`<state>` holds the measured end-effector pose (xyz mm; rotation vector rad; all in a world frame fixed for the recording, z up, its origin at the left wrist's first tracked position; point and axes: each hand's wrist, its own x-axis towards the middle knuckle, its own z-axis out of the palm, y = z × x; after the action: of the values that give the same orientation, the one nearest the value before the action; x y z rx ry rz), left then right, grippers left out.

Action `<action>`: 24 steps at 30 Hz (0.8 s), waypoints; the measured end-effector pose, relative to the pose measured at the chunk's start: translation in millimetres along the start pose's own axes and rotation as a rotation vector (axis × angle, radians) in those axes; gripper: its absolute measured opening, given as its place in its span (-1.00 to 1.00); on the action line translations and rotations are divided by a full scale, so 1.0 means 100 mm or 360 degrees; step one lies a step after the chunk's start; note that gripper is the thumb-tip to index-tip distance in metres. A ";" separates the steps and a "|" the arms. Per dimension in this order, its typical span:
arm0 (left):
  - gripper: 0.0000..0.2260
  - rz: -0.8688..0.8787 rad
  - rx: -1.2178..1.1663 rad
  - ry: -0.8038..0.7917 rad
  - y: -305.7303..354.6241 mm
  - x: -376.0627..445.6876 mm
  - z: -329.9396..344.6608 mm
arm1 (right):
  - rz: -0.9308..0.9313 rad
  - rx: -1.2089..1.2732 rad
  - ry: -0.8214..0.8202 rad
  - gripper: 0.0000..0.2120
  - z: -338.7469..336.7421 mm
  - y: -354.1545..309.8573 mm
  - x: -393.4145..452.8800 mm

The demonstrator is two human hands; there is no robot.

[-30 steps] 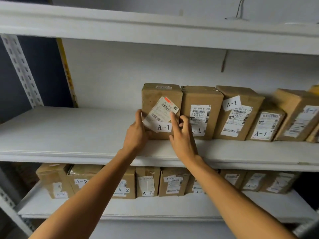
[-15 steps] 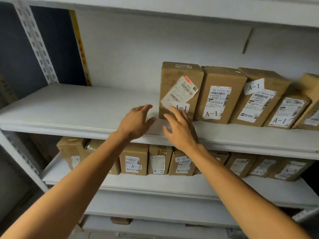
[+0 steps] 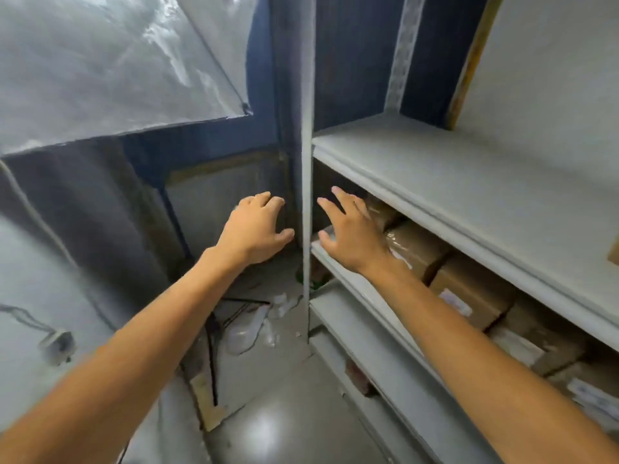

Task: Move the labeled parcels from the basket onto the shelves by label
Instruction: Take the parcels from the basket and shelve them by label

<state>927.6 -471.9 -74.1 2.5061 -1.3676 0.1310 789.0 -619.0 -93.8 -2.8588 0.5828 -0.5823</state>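
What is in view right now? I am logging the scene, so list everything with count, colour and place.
white metal shelf boards: three visible, white, right side.
brown cardboard parcels: several, exact count unclear, brown with white labels, on the second shelf from the top.
white shelf upright post: one, white, centre.
clear plastic sheet: one, translucent, upper left.
white scraps: a few, white, on the floor.
left hand: one, empty, left of the post.
right hand: one, empty, fingers spread, before the parcels.

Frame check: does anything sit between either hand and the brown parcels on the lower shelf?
For the right hand, nothing visible: it hovers open just in front of the parcels on the lower shelf. The white upright post stands between the left hand and them. No basket is in view.
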 end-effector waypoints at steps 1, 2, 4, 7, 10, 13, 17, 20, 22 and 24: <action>-0.44 -0.0100 0.0025 0.0005 -0.14 -0.14 -0.03 | -0.0067 0.0020 -0.0072 -0.40 0.11 -0.13 0.06; -0.46 -0.0207 0.0048 0.0017 -0.26 -0.30 -0.05 | -0.0146 0.0036 -0.0150 -0.38 0.22 -0.27 0.11; -0.48 -0.0404 0.0057 0.0042 -0.43 -0.62 -0.10 | -0.0309 0.0068 -0.0292 -0.35 0.39 -0.50 0.15; -0.49 -0.0702 0.0064 0.0081 -0.51 -1.13 -0.12 | -0.0557 0.0147 -0.0446 -0.35 0.56 -0.79 0.11; -0.50 -0.1010 0.0067 0.0108 -0.44 -1.70 -0.09 | -0.0793 0.0222 -0.0547 -0.35 0.66 -1.02 -0.05; -0.50 -0.1324 0.0081 0.0135 -0.20 -2.33 -0.04 | -0.1048 0.0305 -0.0678 -0.35 0.74 -1.19 -0.34; -0.46 -0.1703 0.0087 0.0138 0.27 -3.23 0.14 | -0.1373 0.0329 -0.0826 -0.34 0.87 -1.38 -0.92; -0.44 -0.2012 0.0105 0.0142 0.75 -3.93 0.24 | -0.1580 0.0343 -0.0969 -0.33 0.87 -1.58 -1.52; -0.43 -0.2223 0.0111 0.0140 1.06 -4.41 0.29 | -0.1746 0.0341 -0.1075 -0.30 0.85 -1.73 -1.94; -0.44 -0.2401 0.0100 0.0154 1.36 -4.88 0.30 | -0.1893 0.0355 -0.1122 -0.28 0.80 -1.92 -2.34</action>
<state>545.8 -155.0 -179.0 2.7825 0.7470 -0.0352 688.9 -342.7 -200.9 -2.6140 -1.2338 0.2808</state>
